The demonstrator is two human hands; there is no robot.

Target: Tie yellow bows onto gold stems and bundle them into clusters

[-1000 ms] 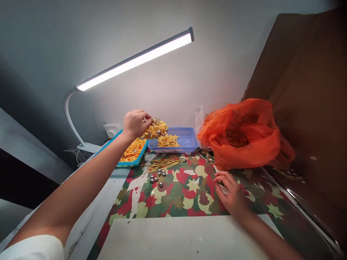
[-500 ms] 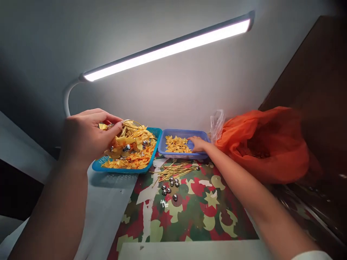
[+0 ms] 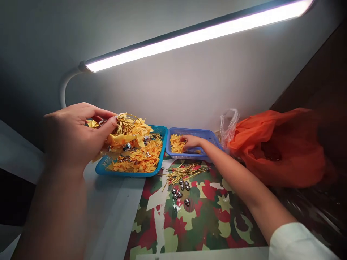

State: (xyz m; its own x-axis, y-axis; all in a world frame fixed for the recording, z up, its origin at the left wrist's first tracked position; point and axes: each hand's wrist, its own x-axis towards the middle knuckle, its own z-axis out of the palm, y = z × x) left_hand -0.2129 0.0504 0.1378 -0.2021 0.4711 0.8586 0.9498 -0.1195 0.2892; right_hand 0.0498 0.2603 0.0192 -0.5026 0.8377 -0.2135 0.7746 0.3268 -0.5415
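My left hand (image 3: 81,133) is closed on a bunch of yellow ribbon flowers (image 3: 130,133) with gold wire stems and silver beads, held above the teal basket (image 3: 163,151). More yellow flowers and beads lie in that basket. My right hand (image 3: 192,142) reaches into the blue-purple basket (image 3: 208,134), its curled fingers at a pile of yellow ribbon pieces (image 3: 176,143). The fingertips are partly hidden, so whether a piece is pinched cannot be seen. Gold wire stems (image 3: 183,172) and several silver beads (image 3: 177,194) lie in front of the baskets.
A lit bar lamp (image 3: 200,36) on a bent neck hangs above the baskets. An orange mesh bag (image 3: 292,151) and a clear plastic bag (image 3: 228,124) stand at the right. A camouflage-patterned sheet (image 3: 200,224) covers part of the table.
My right hand has moved left within the blue-purple basket, onto the ribbon pieces. My left hand still holds the flower bunch. The whole view has shifted slightly.
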